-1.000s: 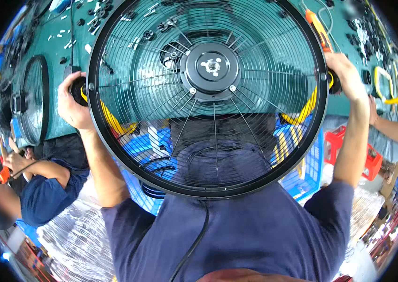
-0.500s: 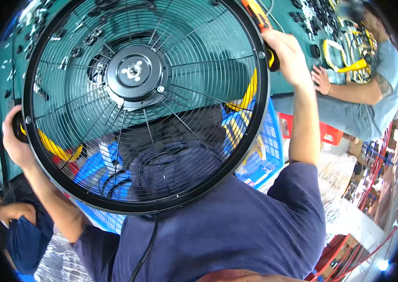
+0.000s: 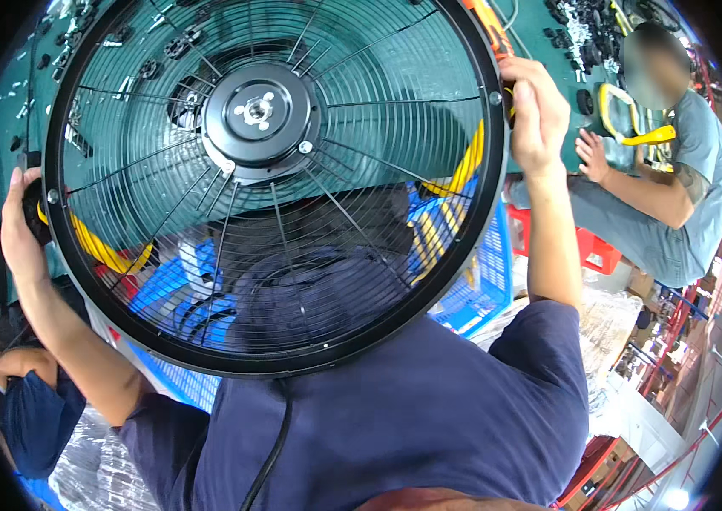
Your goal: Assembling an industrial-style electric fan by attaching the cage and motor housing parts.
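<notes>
Green worktable (image 3: 540, 21) fills the background, strewn with small black parts along its far edge, and a co-worker in a grey shirt (image 3: 684, 196) sits at its right side with one hand laid on the surface. Held up in front of all this, and taking most of the view, is a large round fan (image 3: 271, 183): black outer ring, wire grille, black motor hub above centre and left of it. It is carried in the air, clear of the table, with its face turned toward the camera and tilted slightly, which reads as a two-handed lift of a bulky item gripped at opposite sides for balance. Left hand (image 3: 20, 226) wraps the ring at its left edge, fingers curled round a black knob or bracket there; how tightly cannot be told, since the ring hides the fingertips. Right hand (image 3: 540, 115) closes on the ring's upper right edge, thumb on the near side, fingers folded behind the rim. So the fan sits between the two hands, its rim running through both grips. A yellow stand tube (image 3: 454, 175) shows through the grille behind the blades. A black power cord (image 3: 271, 443) hangs from the ring's bottom edge down across the dark blue shirt. Blue plastic crates (image 3: 471, 281) lie below, seen partly through the wires.
</notes>
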Tool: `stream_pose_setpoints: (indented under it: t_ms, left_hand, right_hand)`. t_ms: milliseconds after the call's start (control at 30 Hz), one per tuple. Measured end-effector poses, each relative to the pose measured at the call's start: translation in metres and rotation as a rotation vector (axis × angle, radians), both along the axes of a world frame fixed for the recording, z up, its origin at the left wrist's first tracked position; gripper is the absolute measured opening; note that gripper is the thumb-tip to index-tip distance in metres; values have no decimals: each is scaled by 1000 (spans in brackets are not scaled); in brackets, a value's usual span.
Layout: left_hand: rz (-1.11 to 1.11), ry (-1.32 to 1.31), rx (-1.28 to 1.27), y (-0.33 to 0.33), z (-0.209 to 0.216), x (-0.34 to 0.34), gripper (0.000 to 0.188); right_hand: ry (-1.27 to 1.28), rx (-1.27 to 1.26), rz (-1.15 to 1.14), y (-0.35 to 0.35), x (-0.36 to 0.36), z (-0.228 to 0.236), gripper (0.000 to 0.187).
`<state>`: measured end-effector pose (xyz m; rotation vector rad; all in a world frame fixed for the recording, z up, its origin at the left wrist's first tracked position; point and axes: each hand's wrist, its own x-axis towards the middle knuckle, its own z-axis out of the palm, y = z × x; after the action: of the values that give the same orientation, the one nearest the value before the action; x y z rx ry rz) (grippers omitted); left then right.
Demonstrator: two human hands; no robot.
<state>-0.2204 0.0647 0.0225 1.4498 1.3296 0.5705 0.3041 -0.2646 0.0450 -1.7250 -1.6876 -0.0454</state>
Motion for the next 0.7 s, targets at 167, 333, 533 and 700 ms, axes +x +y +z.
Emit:
stream_pose_setpoints:
  t_ms: [167,333,533,700]
  left_hand:
    - [-53,-244,710,-15,-38,13,54]
    - [-47,-369,550,-15,-20,11,46]
    - [107,-14,-146,-7,10,4,53]
    - [-104,-11,1018,-21,-27,23,42]
  right_hand:
    - [306,-479,-182,10,26,16,37]
    - [350,-435,-68,19,21,31,47]
    - [-40,-9,-47,-5,0,-2,46]
    - [463,-554,-320,1,43,6,37]
